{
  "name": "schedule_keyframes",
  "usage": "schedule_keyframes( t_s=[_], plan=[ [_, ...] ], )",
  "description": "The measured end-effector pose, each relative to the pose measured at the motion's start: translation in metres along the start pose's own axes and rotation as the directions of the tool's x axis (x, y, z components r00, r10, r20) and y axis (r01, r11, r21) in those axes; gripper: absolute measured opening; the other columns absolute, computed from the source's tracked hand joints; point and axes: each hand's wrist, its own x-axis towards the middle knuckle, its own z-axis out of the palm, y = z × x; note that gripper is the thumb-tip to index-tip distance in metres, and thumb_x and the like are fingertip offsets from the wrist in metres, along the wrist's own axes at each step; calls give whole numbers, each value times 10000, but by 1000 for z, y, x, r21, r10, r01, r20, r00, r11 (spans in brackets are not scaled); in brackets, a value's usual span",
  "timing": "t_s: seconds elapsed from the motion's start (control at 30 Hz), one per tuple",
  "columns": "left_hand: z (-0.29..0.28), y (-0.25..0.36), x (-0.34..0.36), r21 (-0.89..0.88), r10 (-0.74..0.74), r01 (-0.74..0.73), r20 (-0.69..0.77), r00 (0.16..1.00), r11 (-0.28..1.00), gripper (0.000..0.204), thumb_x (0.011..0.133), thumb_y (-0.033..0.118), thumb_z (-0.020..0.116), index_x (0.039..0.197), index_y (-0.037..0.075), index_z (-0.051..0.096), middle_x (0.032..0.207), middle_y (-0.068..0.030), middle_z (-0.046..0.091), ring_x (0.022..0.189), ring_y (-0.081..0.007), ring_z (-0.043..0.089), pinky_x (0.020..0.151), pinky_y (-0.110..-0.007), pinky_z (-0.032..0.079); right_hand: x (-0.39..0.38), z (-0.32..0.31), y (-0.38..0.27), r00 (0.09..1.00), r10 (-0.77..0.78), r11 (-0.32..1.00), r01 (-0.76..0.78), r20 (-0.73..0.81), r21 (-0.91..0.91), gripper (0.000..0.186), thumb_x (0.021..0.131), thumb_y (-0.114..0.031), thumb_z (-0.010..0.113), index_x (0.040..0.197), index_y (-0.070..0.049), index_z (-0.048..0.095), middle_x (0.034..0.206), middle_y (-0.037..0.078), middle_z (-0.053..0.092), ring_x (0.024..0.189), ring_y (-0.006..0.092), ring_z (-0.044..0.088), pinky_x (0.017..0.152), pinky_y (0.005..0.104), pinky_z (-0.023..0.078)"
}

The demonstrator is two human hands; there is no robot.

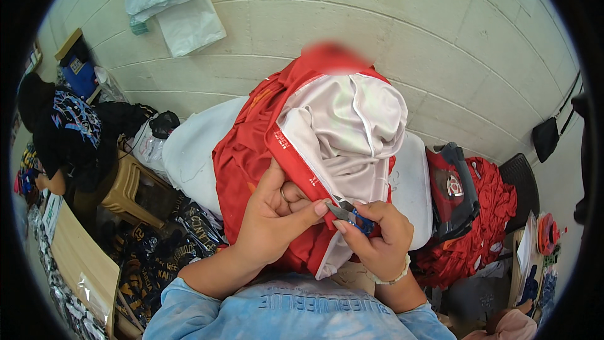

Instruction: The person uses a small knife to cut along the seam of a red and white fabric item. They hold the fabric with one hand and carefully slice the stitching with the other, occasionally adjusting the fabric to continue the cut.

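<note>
A shiny red garment (242,151) with a pale, whitish inner side (340,110) lies heaped over a white padded surface (195,141) in front of me. My left hand (277,211) pinches the garment's red band (299,167) near its lower end, thumb on top and fingers curled around. In my right hand (387,233) is a small pair of thread snips (343,212) with a blue handle. The metal blades rest at the band's edge, right by my left thumb tip. Whether a thread lies between the blades is too small to tell.
A person in a black printed shirt (69,132) sits at the left, by a tan stool (132,192) and a wooden tabletop (85,258). Dark printed fabric (148,264) is piled below. At right, a grey container (450,189) adjoins heaped red fabric (487,201). A block wall (270,31) rises ahead.
</note>
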Motion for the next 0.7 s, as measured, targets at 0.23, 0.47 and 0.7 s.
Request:
schedule_keyframes(
  t_s=[0.23,0.47,0.7],
  plan=[
    [-1,-1,0,7,2,-2,5,1000,1000,736,876,-104,536,1465,33,116,1221,-156,558,1084,-184,599,914,-281,493,-2,1,2,998,59,997,-59,3,41,323,669,-124,847,862,19,631,648,69,587,521,123,544,473,237,425],
    [1,-3,1,22,57,-58,57,997,998,749,870,-113,535,1467,21,102,1243,-160,546,1119,-188,581,944,-283,472,0,1,0,997,71,997,-71,-10,34,319,670,-123,846,859,18,631,652,66,589,525,120,547,478,234,431],
    [-1,-2,3,78,51,-52,18,999,996,702,866,-110,546,1443,7,166,1262,-155,529,1112,-174,578,947,-292,474,0,-5,4,996,79,997,-78,49,-11,324,679,-108,837,877,15,613,673,64,599,541,116,539,497,243,430]
  ],
)
